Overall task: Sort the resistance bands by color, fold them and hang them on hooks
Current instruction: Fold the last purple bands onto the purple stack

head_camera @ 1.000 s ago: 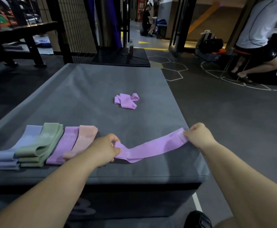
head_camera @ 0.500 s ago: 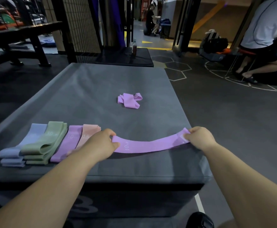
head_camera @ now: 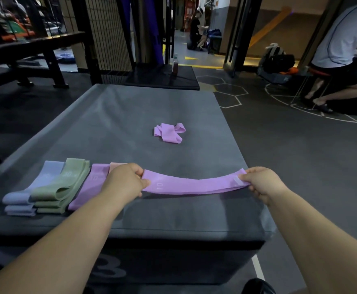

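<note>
In the head view, a long, flat, lilac elastic resistance band (head_camera: 192,185) is held stretched between both hands over the near edge of a grey padded box (head_camera: 131,115). Its left end is pinched between thumb and curled fingers of the left hand (head_camera: 124,181). Its right end, with a pale label, is pinched in the same way by the right hand (head_camera: 260,183). A shallow arc is formed by the band, and a shadow is cast beneath it.

At 9 o'clock from the left hand, four folded bands are laid side by side: a blue-grey band (head_camera: 44,181), a green band (head_camera: 67,183), a purple band (head_camera: 90,185) and a peach band (head_camera: 115,166) partly hidden by the hand. At 12 o'clock from the held band, well apart, a crumpled lilac band (head_camera: 169,132) is left on the box. A dark floor with hexagon lines (head_camera: 230,92) is seen at 1 o'clock, and a seated person (head_camera: 343,49) at 2 o'clock.

A second ago the band was kinked and slack on the surface by the left hand; now it is drawn into an even curve.
</note>
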